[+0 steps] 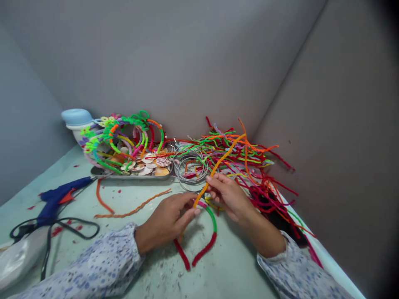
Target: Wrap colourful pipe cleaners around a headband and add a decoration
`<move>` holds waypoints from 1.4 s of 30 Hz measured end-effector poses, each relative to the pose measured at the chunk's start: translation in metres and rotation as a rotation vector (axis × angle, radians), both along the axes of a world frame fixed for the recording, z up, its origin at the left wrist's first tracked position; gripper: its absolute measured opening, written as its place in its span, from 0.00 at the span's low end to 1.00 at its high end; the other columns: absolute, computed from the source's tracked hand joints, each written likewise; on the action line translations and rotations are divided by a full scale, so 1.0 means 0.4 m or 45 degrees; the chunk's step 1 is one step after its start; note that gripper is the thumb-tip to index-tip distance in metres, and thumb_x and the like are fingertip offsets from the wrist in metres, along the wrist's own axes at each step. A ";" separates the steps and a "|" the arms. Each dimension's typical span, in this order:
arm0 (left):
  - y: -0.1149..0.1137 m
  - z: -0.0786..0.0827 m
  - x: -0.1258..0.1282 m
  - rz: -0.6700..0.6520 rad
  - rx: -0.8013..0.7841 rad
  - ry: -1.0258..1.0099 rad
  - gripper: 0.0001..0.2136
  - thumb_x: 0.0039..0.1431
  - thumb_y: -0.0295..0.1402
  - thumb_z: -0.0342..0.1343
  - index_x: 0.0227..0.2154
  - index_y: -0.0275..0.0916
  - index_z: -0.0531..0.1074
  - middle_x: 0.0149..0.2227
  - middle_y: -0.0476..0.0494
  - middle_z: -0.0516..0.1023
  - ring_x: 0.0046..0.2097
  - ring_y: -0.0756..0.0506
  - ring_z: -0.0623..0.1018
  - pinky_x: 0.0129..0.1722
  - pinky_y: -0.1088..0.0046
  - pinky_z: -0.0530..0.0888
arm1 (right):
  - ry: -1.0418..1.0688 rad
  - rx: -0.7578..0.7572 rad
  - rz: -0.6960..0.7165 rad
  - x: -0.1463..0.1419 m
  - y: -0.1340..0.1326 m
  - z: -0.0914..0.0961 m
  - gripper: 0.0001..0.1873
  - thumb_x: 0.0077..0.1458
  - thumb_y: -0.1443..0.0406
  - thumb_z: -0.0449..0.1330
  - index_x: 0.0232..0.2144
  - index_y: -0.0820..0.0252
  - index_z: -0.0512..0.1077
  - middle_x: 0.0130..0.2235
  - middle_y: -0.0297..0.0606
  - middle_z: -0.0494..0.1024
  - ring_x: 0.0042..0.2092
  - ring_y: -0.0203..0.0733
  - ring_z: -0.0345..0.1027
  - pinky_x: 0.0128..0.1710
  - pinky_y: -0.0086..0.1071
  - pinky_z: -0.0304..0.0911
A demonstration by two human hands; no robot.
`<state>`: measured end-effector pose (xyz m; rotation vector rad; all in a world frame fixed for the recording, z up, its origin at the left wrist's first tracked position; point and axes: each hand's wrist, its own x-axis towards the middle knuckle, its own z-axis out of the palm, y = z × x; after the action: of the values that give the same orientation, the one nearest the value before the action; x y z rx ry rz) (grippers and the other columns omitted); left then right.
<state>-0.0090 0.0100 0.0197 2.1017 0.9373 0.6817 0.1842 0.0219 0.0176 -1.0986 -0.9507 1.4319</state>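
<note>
My left hand [170,218] is closed around the top of a headband [208,241] wrapped in red, green and pink pipe cleaner, which rests on the pale green table [124,249]. My right hand [229,195] pinches an orange pipe cleaner [221,160] that runs from the headband's top up and to the right. Just behind my hands lies a heap of loose pipe cleaners [246,160] in many colours.
A metal tray [134,174] with shells and finished colourful headbands [124,133] stands at the back left, next to bare wire headbands [190,168]. A blue glue gun [59,197] with a black cord lies at the left. Loose orange pipe cleaners [131,211] lie on the table. Grey walls close in behind and to the right.
</note>
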 end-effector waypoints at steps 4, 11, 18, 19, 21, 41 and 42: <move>0.003 0.006 0.008 -0.020 -0.337 -0.236 0.15 0.63 0.40 0.49 0.46 0.40 0.73 0.30 0.48 0.75 0.30 0.48 0.71 0.29 0.76 0.65 | -0.024 -0.054 0.081 -0.033 -0.022 0.002 0.17 0.47 0.55 0.66 0.24 0.60 0.65 0.19 0.25 0.64 0.19 0.25 0.55 0.18 0.21 0.48; 0.003 -0.008 0.012 0.118 -0.591 -0.260 0.16 0.62 0.44 0.49 0.30 0.36 0.73 0.15 0.57 0.60 0.18 0.54 0.57 0.18 0.79 0.53 | 0.185 -0.074 0.077 -0.021 -0.015 0.011 0.16 0.45 0.58 0.69 0.26 0.60 0.66 0.20 0.25 0.65 0.20 0.25 0.54 0.17 0.20 0.48; 0.001 -0.005 0.010 0.132 -0.656 -0.175 0.18 0.61 0.47 0.47 0.32 0.37 0.70 0.15 0.59 0.54 0.17 0.54 0.55 0.16 0.79 0.51 | 0.124 0.039 -0.180 0.013 0.005 0.029 0.17 0.41 0.56 0.70 0.23 0.62 0.69 0.22 0.29 0.70 0.21 0.26 0.58 0.18 0.21 0.51; 0.000 -0.004 0.010 0.123 -0.642 -0.183 0.18 0.62 0.48 0.47 0.32 0.37 0.70 0.15 0.59 0.54 0.18 0.54 0.55 0.16 0.79 0.51 | 0.114 0.049 -0.210 0.014 0.004 0.032 0.18 0.41 0.56 0.70 0.22 0.62 0.69 0.22 0.29 0.70 0.21 0.26 0.58 0.18 0.21 0.51; -0.002 0.000 0.010 0.106 -0.619 -0.191 0.17 0.62 0.47 0.46 0.32 0.38 0.69 0.16 0.59 0.52 0.18 0.54 0.54 0.16 0.79 0.50 | 0.115 0.052 -0.247 0.015 0.003 0.034 0.17 0.41 0.56 0.70 0.21 0.62 0.69 0.21 0.29 0.69 0.21 0.26 0.58 0.18 0.21 0.51; -0.001 0.008 0.003 -0.003 -0.786 -0.210 0.19 0.61 0.51 0.47 0.32 0.39 0.69 0.16 0.59 0.50 0.19 0.54 0.50 0.17 0.78 0.46 | 0.002 0.131 -0.453 0.059 0.025 0.031 0.20 0.41 0.56 0.70 0.19 0.61 0.65 0.19 0.26 0.66 0.18 0.24 0.53 0.14 0.19 0.48; -0.002 0.008 0.002 -0.004 -0.790 -0.212 0.19 0.61 0.51 0.47 0.32 0.39 0.69 0.16 0.59 0.50 0.19 0.54 0.50 0.17 0.78 0.46 | 0.013 0.115 -0.430 0.060 0.026 0.029 0.19 0.41 0.56 0.70 0.19 0.61 0.65 0.19 0.26 0.65 0.18 0.24 0.53 0.14 0.19 0.48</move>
<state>-0.0080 0.0092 0.0228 1.4767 0.9074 0.4740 0.2081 0.0325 0.0290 -1.1225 -0.7720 1.1082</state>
